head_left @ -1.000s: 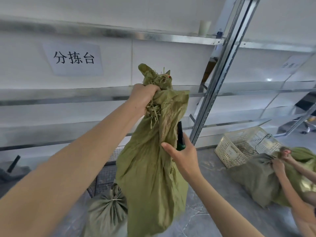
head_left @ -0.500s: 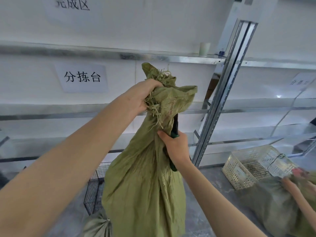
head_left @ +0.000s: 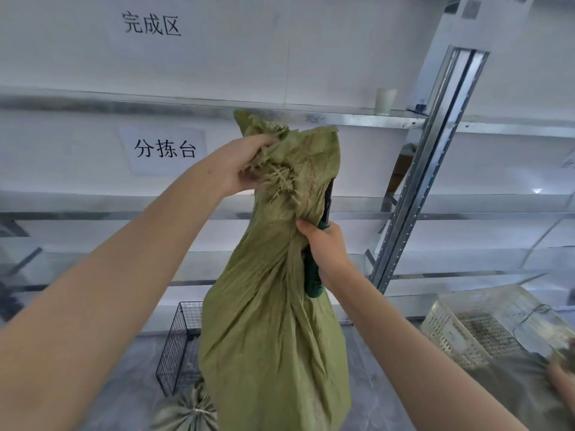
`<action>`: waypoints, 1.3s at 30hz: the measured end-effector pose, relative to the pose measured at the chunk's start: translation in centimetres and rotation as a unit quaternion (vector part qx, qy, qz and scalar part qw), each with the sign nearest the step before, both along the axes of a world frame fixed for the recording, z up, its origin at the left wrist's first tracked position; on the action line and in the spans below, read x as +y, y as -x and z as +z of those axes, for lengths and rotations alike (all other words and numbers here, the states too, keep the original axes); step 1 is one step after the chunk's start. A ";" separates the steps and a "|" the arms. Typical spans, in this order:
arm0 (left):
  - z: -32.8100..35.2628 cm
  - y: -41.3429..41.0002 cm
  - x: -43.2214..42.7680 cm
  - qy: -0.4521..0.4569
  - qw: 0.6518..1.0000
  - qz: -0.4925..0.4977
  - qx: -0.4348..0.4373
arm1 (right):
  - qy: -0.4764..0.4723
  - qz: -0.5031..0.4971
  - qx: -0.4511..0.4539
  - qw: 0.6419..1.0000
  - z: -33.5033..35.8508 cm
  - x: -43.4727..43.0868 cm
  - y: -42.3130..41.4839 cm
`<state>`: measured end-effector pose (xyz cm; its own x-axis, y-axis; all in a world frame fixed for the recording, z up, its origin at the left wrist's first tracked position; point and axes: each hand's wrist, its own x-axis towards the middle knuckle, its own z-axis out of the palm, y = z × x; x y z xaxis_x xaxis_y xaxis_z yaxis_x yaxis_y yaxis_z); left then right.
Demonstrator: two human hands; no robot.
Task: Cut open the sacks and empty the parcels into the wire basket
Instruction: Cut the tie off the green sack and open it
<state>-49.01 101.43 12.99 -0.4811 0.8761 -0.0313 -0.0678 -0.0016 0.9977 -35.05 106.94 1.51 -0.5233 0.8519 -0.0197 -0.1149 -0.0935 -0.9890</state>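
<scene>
A green woven sack (head_left: pixel 270 321) hangs upright in front of me, its frayed top held up at shelf height. My left hand (head_left: pixel 245 163) grips the bunched, frayed top edge. My right hand (head_left: pixel 326 250) grips a green-handled cutter (head_left: pixel 311 281) and presses against the sack's right side just below the neck; the dark blade end (head_left: pixel 328 200) points up beside the fabric. Behind the sack's lower left stands the black wire basket (head_left: pixel 179 340) on the floor, partly hidden. No parcels show.
A tied sack (head_left: pixel 186 413) lies on the floor below. At right a white plastic crate (head_left: pixel 460 325) stands by another sack (head_left: pixel 516 390) handled by another person's hand (head_left: pixel 561 373). Metal shelving (head_left: pixel 417 194) with a cup (head_left: pixel 385 101) spans the back wall.
The sack has been lifted higher. My right hand closed round the cutter and moved in against the sack's neck. The view tilted upward.
</scene>
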 end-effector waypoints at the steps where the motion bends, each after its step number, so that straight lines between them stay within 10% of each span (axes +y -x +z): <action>1: -0.1 0.4 -0.3 0.002 1.000 0.003 0.006 | 0.012 0.000 0.011 1.000 0.4 0.4 0.1; 11: -11.3 6.7 -5.3 0.056 0.973 0.154 -0.165 | 0.029 -0.018 0.091 0.995 6.0 3.8 2.1; 20: -17.7 7.1 -3.5 0.037 0.934 0.330 -0.129 | -0.022 -0.030 0.090 0.995 9.2 4.6 4.2; 31: -25.4 5.7 -3.1 0.162 0.922 0.340 -0.092 | -0.071 -0.051 0.055 0.995 8.9 5.8 6.6; 39: -31.4 1.9 -5.0 0.183 0.877 0.327 -0.302 | -0.047 -0.085 0.054 0.994 8.9 6.3 7.9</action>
<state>-50.87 96.46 -18.41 -0.6753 0.2972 -0.6751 -0.6879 0.0764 0.7218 -42.99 113.25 10.46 -0.3661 0.9236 0.1135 -0.2276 0.0294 -0.9733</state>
